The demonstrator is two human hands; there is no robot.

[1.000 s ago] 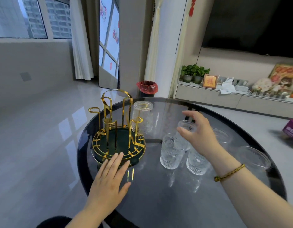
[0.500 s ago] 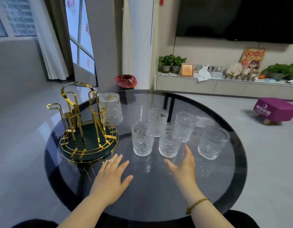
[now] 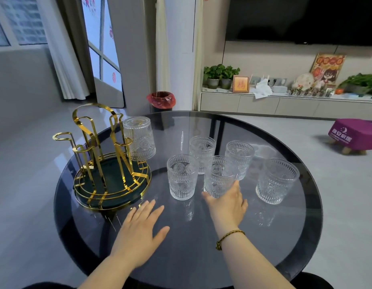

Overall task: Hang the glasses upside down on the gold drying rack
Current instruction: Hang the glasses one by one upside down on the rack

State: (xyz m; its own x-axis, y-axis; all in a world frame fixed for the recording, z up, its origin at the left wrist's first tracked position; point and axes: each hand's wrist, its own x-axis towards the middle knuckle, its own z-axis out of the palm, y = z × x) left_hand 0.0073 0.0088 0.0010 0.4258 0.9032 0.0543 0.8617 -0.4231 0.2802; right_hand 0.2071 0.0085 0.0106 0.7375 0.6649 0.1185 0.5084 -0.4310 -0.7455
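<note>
The gold drying rack [image 3: 101, 155] on its dark green base stands at the table's left. One patterned glass [image 3: 139, 138] hangs upside down on its far right peg. Several matching glasses stand upright to the right, among them a front-left one [image 3: 182, 176] and a far-right one [image 3: 277, 180]. My right hand [image 3: 228, 205] rests against the near side of the middle front glass [image 3: 218, 176], thumb at its left base, a finger on its right side; the glass stands on the table. My left hand [image 3: 139, 232] lies flat and open just in front of the rack.
The round dark glass table [image 3: 306, 205] holds everything. Beyond it stand a red-lined bin [image 3: 161, 100] by a pillar, a low TV cabinet [image 3: 264, 103] with plants, and a purple stool [image 3: 354, 134] on the floor at right.
My right hand drew back from the far glasses, dropped to the table, then slid forward to touch the middle front glass. The view swung right. My left hand stayed flat.
</note>
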